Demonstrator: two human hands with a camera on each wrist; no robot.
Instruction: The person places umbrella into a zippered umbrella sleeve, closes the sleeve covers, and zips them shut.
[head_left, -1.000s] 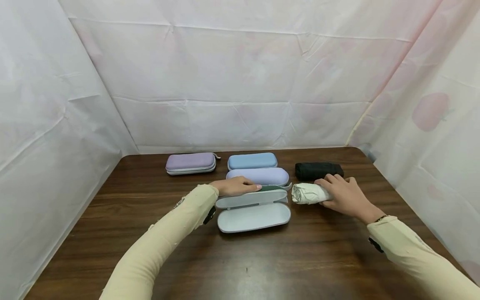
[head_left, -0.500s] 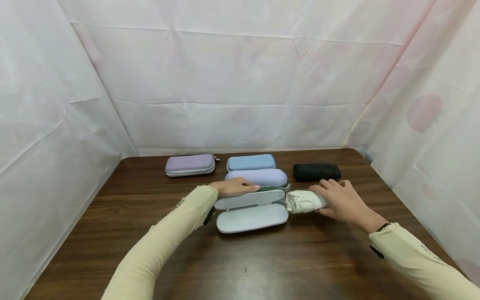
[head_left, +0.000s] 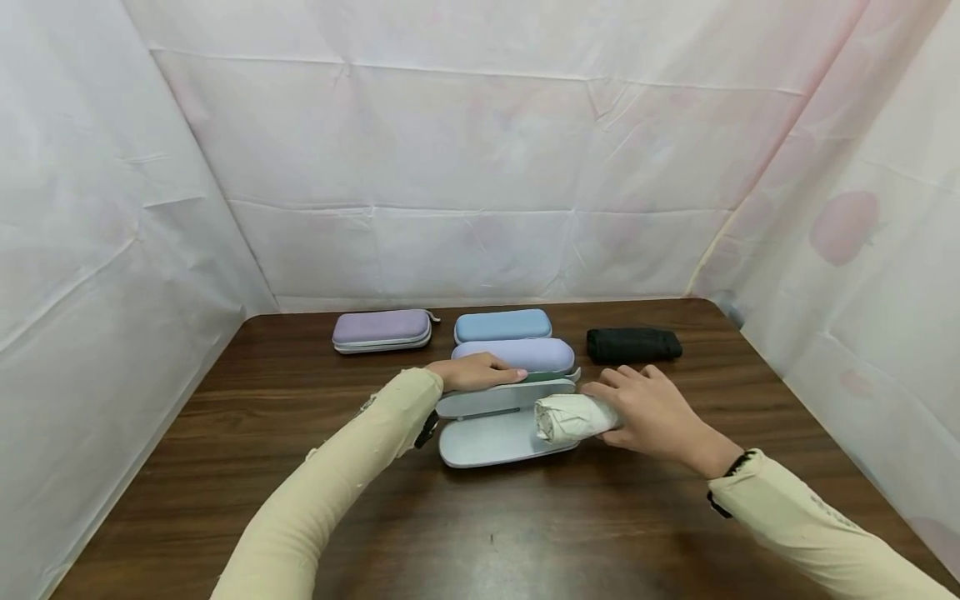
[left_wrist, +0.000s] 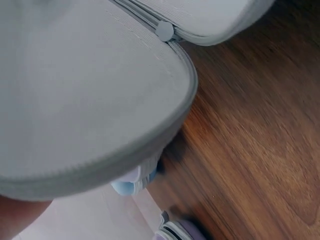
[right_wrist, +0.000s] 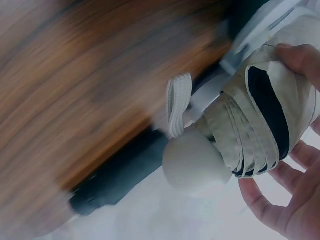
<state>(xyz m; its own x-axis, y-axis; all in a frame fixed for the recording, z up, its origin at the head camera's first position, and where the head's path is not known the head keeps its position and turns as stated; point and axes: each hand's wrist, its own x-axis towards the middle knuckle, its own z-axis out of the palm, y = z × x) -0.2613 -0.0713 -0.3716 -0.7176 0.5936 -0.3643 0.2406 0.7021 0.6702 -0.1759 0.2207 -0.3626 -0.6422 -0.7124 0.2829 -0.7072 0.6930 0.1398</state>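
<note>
In the head view my right hand (head_left: 660, 412) grips a folded umbrella (head_left: 572, 418) in a cream-white cover, held over the right part of an open hard case. The right wrist view shows the umbrella's rounded white handle (right_wrist: 195, 162) and wrist loop (right_wrist: 178, 102), with fingers around the fabric. The case has a pale grey lining (head_left: 487, 440) and a raised lid (head_left: 483, 402), dark green outside. Along the lid's upper back edge rests my left hand (head_left: 476, 372), fingers extended. In the left wrist view the lid (left_wrist: 100, 100) hides most of this hand.
Behind the open case lie a lavender case (head_left: 517, 355) and a blue zip case (head_left: 502, 324). A purple zip case (head_left: 381, 330) stands at the back left. At the back right is a black rolled bundle (head_left: 633, 344). Sheeting (head_left: 465, 167) walls off the wooden table (head_left: 360, 517).
My right hand has carried the umbrella left and toward me, from beside the case to above its right end. My left hand has stayed at the lid.
</note>
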